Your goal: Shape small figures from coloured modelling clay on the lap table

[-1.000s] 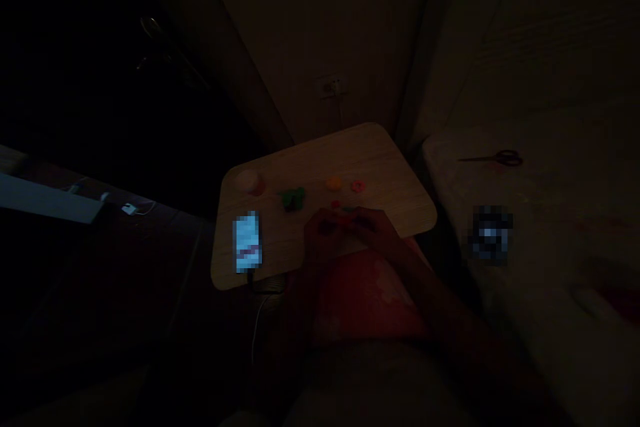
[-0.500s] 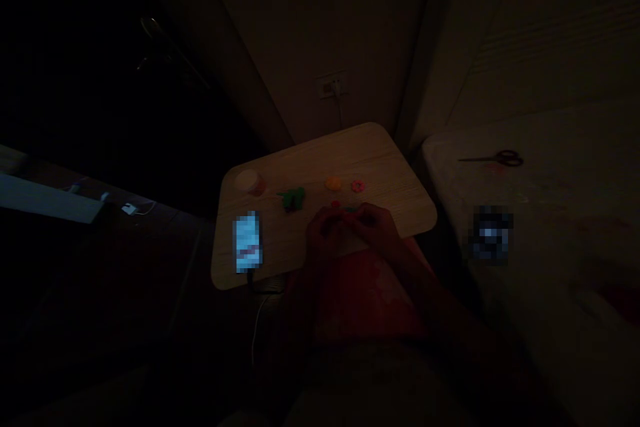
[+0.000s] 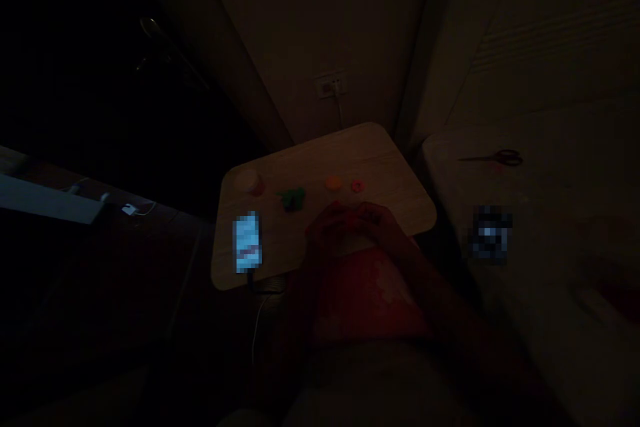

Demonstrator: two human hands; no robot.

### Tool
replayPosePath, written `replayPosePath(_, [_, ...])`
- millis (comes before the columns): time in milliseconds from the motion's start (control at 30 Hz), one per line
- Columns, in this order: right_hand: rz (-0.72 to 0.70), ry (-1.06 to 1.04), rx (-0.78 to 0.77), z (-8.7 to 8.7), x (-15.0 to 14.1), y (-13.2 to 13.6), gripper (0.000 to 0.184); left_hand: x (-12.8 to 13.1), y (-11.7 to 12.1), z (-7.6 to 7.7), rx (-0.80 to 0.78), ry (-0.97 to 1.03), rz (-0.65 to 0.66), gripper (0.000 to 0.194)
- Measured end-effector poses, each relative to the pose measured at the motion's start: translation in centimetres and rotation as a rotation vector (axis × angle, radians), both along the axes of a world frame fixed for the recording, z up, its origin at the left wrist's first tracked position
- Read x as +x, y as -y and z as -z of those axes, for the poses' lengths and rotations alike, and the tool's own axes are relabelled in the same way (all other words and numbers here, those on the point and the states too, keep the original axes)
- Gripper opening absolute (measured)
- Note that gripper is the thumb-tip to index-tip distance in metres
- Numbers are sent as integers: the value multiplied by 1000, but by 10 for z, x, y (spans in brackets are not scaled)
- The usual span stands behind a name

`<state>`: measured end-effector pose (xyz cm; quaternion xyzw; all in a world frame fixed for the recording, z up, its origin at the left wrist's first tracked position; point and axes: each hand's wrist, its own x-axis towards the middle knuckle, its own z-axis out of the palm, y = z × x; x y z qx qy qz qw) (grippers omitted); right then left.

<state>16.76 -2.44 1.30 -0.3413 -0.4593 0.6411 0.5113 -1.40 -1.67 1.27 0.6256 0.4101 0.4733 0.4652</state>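
In very dim light, my left hand (image 3: pixel 324 225) and my right hand (image 3: pixel 379 221) meet over the near edge of a small wooden table (image 3: pixel 370 147). Their fingers are bent and close together around a small red piece (image 3: pixel 352 218), whose kind I cannot make out. Another red bit (image 3: pixel 336 204) shows at my left fingertips. Just beyond the hands lie a pink ring (image 3: pixel 357 185) with a hole and an orange lump (image 3: pixel 333 183). To their left is a green, irregularly shaped object (image 3: pixel 293 199).
A pale-topped tub (image 3: pixel 249 182) stands at the table's left, with a lit, blurred-out phone (image 3: pixel 247 241) nearer me. Scissors (image 3: pixel 509 157) and another blurred-out screen (image 3: pixel 490 233) lie on the pale surface at right. A wall socket (image 3: pixel 331 85) holds a plug.
My fingers have shifted slightly around the red piece. The green bit that showed at my right fingertips is no longer visible. The picture is darker; the objects on the table stay put.
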Motion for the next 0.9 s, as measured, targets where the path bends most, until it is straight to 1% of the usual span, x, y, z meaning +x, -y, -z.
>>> replayPosePath(67, [-29,-29,-20,2,-1,-1,39,-1,-1,0,2,-14,0,29])
replayPosePath(167, [-56,-82,-45,8,-2,-3,48,-1,-2,-1,28,-2,-5,25])
replayPosePath(233, [-64,-91,-60,11,-3,-5,51,-1,-2,-1,45,17,-21,24])
replayPosePath(333, [-53,-48,-68,11,-6,-5,47,1,-1,-2,44,17,-47,23])
replayPosePath(500, [-30,8,-55,6,-7,-3,40,4,4,-6,4,-8,-124,19])
replayPosePath(600, [-35,7,-13,5,-4,-2,38,6,7,-8,-2,-12,-162,16])
replayPosePath(700, [-23,53,53,7,-2,-4,32,6,7,-9,-6,-7,-207,16])
replayPosePath(800, [-10,99,50,8,-1,-5,28,6,5,-7,21,6,-223,17])
replayPosePath(900, [13,79,8,7,-2,-5,28,6,3,-4,50,29,-205,21])
